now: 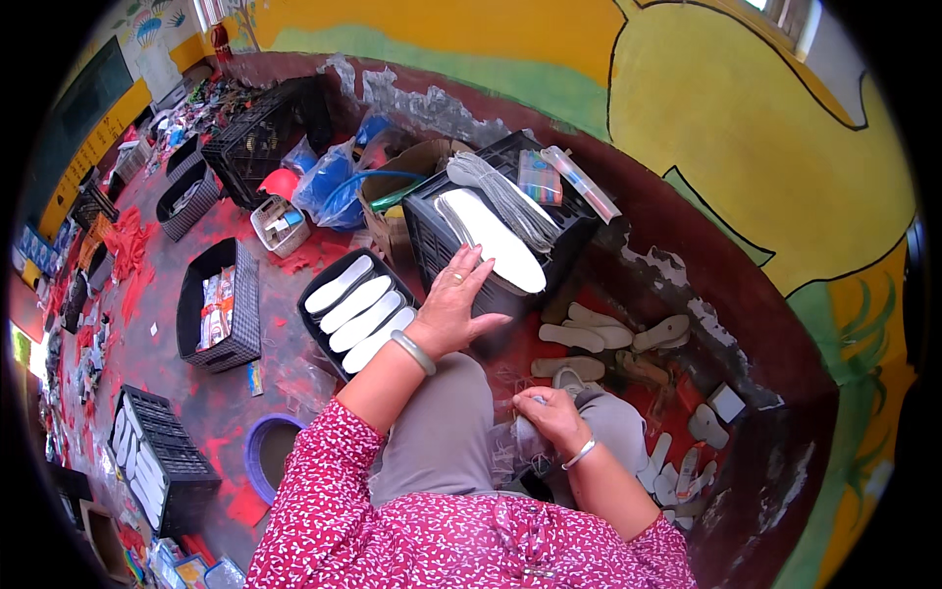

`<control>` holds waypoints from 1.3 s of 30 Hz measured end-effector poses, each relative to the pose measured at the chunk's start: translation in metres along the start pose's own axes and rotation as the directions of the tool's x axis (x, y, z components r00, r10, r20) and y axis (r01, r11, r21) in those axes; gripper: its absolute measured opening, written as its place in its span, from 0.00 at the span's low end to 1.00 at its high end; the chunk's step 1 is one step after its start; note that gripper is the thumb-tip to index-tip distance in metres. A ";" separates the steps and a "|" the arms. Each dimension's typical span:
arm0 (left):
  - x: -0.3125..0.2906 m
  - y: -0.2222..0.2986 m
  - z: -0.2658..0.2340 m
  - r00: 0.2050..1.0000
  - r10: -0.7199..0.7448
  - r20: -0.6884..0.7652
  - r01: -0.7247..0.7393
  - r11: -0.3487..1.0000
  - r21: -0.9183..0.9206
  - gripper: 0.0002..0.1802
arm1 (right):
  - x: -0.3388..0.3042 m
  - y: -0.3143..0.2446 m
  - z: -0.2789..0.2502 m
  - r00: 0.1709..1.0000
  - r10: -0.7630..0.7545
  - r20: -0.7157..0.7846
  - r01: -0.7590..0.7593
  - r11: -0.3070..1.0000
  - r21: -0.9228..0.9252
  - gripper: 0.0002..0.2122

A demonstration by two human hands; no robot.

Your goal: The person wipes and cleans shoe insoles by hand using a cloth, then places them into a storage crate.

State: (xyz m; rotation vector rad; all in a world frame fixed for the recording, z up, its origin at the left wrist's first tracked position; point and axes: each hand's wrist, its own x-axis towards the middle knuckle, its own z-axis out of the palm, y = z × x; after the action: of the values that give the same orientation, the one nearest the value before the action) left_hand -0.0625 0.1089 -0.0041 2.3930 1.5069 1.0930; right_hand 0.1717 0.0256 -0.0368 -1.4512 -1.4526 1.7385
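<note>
My left hand [453, 299] reaches forward with its fingers spread, the fingertips at the near-left edge of a stack of white insoles [496, 240]. That stack lies on an upturned-looking black crate [432, 231], beside a pile of grey insoles [510, 201]. Whether the fingertips press on the top insole or only hover over it, I cannot tell. My right hand [557, 420] is closed above my right knee, thumb and fingers pinched together. A small pale bit shows at its fingertips, too small to name. Clear plastic film [515, 447] lies over my lap beneath it.
Left of my knee stands a black basket [339, 280] of white insoles. More insoles [599, 329] lie scattered on the floor at right, by the painted wall [746, 128]. Further left are a grey basket [250, 324], a purple basin [257, 461] and a black crate [186, 481].
</note>
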 end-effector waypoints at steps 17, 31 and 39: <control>0.029 0.033 0.047 0.982 -0.163 -0.101 0.186 0.932 0.311 0.32 | 0.017 -0.007 0.007 0.987 -0.162 0.017 0.163 0.981 -0.101 0.13; 0.034 0.020 0.050 0.957 -0.202 -0.208 0.227 0.968 0.108 0.25 | 0.015 0.000 -0.001 0.984 -0.176 -0.006 0.173 0.975 -0.137 0.14; 0.036 0.009 0.036 0.920 -0.198 -0.339 0.242 0.966 0.090 0.14 | 0.013 -0.004 -0.001 0.988 -0.152 -0.023 0.146 0.972 -0.183 0.15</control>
State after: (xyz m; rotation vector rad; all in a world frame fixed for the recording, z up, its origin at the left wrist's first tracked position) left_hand -0.0238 0.1439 -0.0080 2.1221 1.9547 1.4320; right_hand 0.1669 0.0384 -0.0389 -1.4139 -1.6908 1.5153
